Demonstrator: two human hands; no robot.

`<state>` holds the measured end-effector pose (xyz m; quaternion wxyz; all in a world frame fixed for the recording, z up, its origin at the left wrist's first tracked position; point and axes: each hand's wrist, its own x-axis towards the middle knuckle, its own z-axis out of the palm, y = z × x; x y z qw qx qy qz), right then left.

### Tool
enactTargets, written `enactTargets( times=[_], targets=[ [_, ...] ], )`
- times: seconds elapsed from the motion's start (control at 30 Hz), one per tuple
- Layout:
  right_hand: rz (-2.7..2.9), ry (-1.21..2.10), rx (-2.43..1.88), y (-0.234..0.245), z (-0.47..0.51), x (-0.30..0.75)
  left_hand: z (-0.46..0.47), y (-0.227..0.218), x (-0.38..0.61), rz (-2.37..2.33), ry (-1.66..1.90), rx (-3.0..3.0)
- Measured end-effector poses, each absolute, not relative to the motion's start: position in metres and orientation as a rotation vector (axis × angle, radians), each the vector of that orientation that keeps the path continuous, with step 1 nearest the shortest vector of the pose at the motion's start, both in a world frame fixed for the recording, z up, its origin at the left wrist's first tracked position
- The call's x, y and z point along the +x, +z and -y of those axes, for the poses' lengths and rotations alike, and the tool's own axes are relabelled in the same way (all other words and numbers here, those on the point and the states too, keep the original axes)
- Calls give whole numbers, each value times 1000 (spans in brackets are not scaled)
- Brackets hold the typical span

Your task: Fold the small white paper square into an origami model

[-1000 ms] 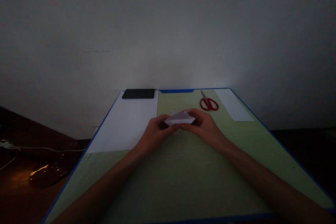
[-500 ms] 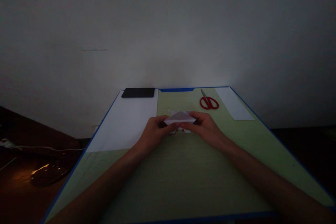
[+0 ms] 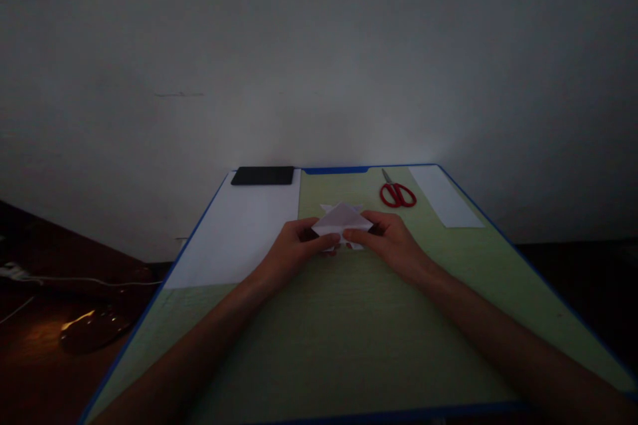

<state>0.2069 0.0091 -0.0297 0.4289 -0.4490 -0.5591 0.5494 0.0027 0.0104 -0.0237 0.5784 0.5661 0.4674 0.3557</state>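
Observation:
A small folded piece of white paper (image 3: pixel 341 217) is held above the middle of the green tabletop, with pointed corners and flaps showing behind and below it. My left hand (image 3: pixel 298 242) grips its left side, thumb pressed on the near face. On the other side my right hand (image 3: pixel 389 237) pinches the paper the same way, its thumb close to the left thumb. Most fingers are hidden behind the paper.
Red-handled scissors (image 3: pixel 397 194) lie beyond my right hand. A white paper strip (image 3: pixel 445 198) rests at the right. To the left, a black flat device (image 3: pixel 262 176) sits on a large white sheet (image 3: pixel 239 232). The blue-edged table (image 3: pixel 349 345) meets a wall.
The folded paper's front face has opened up taller, its top point now higher. Both hands have barely shifted, and both still grip the paper.

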Motion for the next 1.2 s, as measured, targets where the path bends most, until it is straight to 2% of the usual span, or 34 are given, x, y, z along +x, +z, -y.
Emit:
enactTargets(
  times=[0.27,1.2],
  targets=[
    [1449,1411,-1095,-29,-9,208,-11,-25,3,-1108,821,1344],
    [1583,1227,-1105,-32,-8,208,-10,-22,1,-1149,782,1346]
  ],
)
